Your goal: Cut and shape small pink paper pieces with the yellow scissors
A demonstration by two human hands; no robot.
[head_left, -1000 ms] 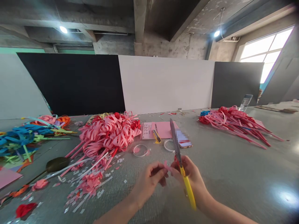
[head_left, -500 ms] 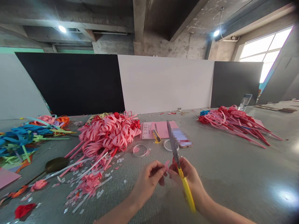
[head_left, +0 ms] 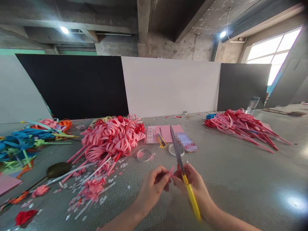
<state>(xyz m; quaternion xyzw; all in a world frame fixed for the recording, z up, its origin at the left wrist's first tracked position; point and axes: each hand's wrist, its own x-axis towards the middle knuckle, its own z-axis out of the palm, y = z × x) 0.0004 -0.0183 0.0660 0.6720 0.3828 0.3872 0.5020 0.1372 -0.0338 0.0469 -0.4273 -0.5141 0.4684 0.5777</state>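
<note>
My left hand [head_left: 155, 183] pinches a small pink paper piece [head_left: 171, 170] between thumb and fingers. Close beside it, my right hand [head_left: 192, 184] is closed around yellow-handled scissors [head_left: 191, 195], whose blades point up and away from me. The thumb and fingertip of my right hand also reach to the pink piece. Beyond the hands lie two rolls of clear tape [head_left: 144, 155], a yellow utility knife [head_left: 161, 141], pink paper sheets [head_left: 166, 133] and a phone [head_left: 189, 142] with a blurred screen.
Left of my hands lies a heap of pink paper-strip flowers [head_left: 110, 138], with white and pink scraps [head_left: 92, 189] before it. Blue and green strips [head_left: 19, 141] lie farther left. More pink and red strips [head_left: 240, 125] are at the right, near a clear bottle [head_left: 252, 106].
The scissors have tilted slightly, their blade tips shifting a little to the left. Both hands stay nearly in place, still at the pink piece.
</note>
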